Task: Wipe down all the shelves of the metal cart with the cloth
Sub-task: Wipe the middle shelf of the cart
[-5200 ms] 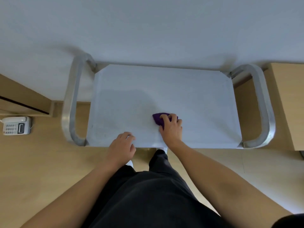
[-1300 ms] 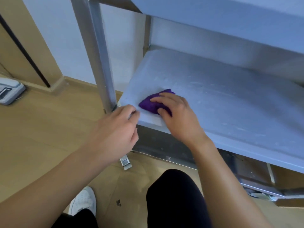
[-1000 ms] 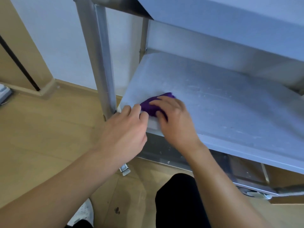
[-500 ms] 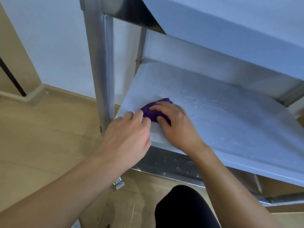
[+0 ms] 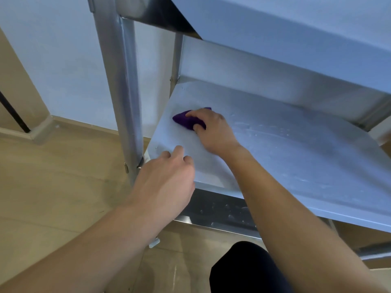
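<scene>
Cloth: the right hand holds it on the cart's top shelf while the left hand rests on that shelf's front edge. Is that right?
Wrong shelf. The head view shows the right hand holding the cloth on the lower shelf, beneath the top shelf, not on it. The left hand does rest on that lower shelf's front edge.

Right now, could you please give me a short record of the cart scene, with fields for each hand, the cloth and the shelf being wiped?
Working on: second shelf of the metal cart, just under the top shelf
Tool: purple cloth, bunched, near the shelf's left edge
Right side: right hand grips the cloth against the shelf
Left side: left hand rests on the shelf's front left corner, fingers loosely curled
Surface: pale streaks and specks to the right of the cloth
Underfoot: wooden floor
</scene>
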Available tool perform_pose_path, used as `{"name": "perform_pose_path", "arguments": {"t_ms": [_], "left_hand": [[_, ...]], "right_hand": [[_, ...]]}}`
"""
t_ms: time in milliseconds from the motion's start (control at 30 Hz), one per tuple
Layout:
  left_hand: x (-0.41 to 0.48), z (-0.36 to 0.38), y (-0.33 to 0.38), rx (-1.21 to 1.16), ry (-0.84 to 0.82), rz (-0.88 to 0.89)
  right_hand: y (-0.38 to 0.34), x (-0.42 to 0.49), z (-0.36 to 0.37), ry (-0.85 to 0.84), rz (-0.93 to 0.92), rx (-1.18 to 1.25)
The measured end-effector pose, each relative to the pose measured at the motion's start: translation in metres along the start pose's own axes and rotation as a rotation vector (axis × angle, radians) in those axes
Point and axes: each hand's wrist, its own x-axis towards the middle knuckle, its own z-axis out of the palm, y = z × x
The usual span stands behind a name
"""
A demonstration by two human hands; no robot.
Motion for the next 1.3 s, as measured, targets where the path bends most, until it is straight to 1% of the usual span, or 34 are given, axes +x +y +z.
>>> {"name": "perform_pose_path", "arguments": {"t_ms": [67, 200, 300, 467, 567, 633, 700, 800, 900, 1033, 1167, 1233, 1300], "left_hand": [[0.001, -0.001, 0.0, -0.011, -0.007, -0.005], [-0.002, -0.003, 0.001, -0.051, -0.029, 0.027], [-0.004, -0.002, -0.002, -0.036, -0.044, 0.029], [0.001, 0.003, -0.004, 0.008, -0.072, 0.035], [0.001, 0.008, -0.006, -0.008, -0.022, 0.059], [0.001, 0.011, -0.008, -0.037, 0.027, 0.062], [0.003, 0.013, -0.01, -0.06, 0.041, 0.052], [0.005, 0.013, -0.01, -0.078, 0.027, 0.042], [0.003, 0.01, -0.008, -0.065, 0.006, 0.04], [0.001, 0.013, -0.006, -0.075, 0.043, 0.044], [0.002, 0.011, -0.007, -0.097, 0.027, 0.032], [0.002, 0.009, -0.008, -0.112, 0.022, 0.027], [0.002, 0.008, -0.008, -0.117, 0.018, 0.027]], "right_hand": [[-0.009, -0.026, 0.005, 0.003, -0.058, 0.008], [-0.016, -0.052, 0.012, 0.033, -0.046, -0.012], [-0.014, -0.037, 0.011, 0.036, -0.025, 0.022], [-0.004, 0.015, 0.012, 0.053, 0.043, -0.022], [-0.002, 0.036, 0.008, 0.045, 0.098, 0.021], [-0.003, 0.035, 0.008, 0.032, 0.091, 0.016], [-0.005, 0.019, 0.01, 0.021, 0.048, -0.002], [-0.009, -0.017, 0.015, 0.047, -0.023, -0.014], [-0.009, -0.032, 0.019, 0.095, -0.031, -0.022], [-0.004, -0.001, 0.018, 0.113, 0.007, -0.024], [0.003, 0.039, 0.01, 0.084, 0.107, 0.008], [0.002, 0.045, 0.01, 0.074, 0.125, 0.01], [-0.004, 0.036, 0.015, 0.069, 0.104, -0.023]]}}
